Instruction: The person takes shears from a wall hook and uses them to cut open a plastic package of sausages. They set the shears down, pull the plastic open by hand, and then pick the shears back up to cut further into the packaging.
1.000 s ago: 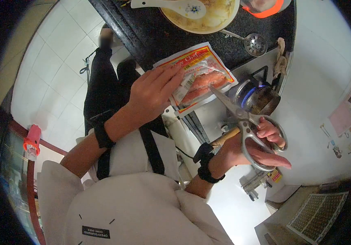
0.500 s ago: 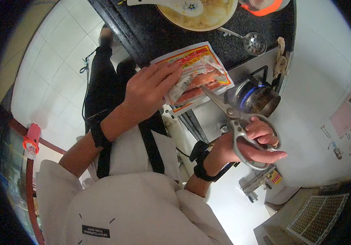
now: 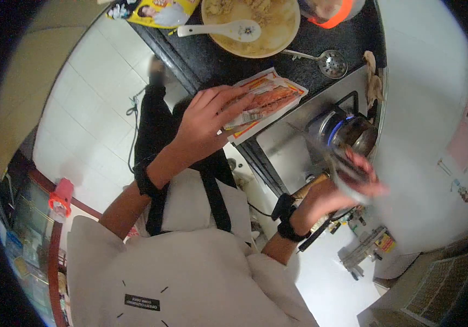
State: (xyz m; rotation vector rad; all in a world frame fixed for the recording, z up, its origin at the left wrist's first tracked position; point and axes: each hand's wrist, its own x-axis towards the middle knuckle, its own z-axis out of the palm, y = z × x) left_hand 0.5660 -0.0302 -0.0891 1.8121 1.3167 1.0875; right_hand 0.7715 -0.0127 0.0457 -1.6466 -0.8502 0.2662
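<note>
My left hand (image 3: 208, 115) has its fingers laid across an opened plastic packet (image 3: 277, 101) of reddish meat, gripping its near end. The packet is red, yellow and white, with a barcode beside the fingers, and overlaps the dark counter's edge. In my right hand (image 3: 326, 200) is a pair of metal scissors (image 3: 352, 182), smeared by motion, with fingers through the handle loops. The scissors are apart from the packet, over the front of the stove.
A blue flame burns under a small pot (image 3: 360, 136) on the steel stove (image 3: 283, 147), close to my right hand. Behind the packet stand a large bowl (image 3: 280, 41) with a white spoon (image 3: 245, 31) across it and a slotted ladle (image 3: 332, 64). A yellow bag (image 3: 166, 13) lies far left.
The scissors have come out of the packet and moved right, away from it. The packet lies flatter and nearer the counter, my left hand still on it. The view has shifted.
</note>
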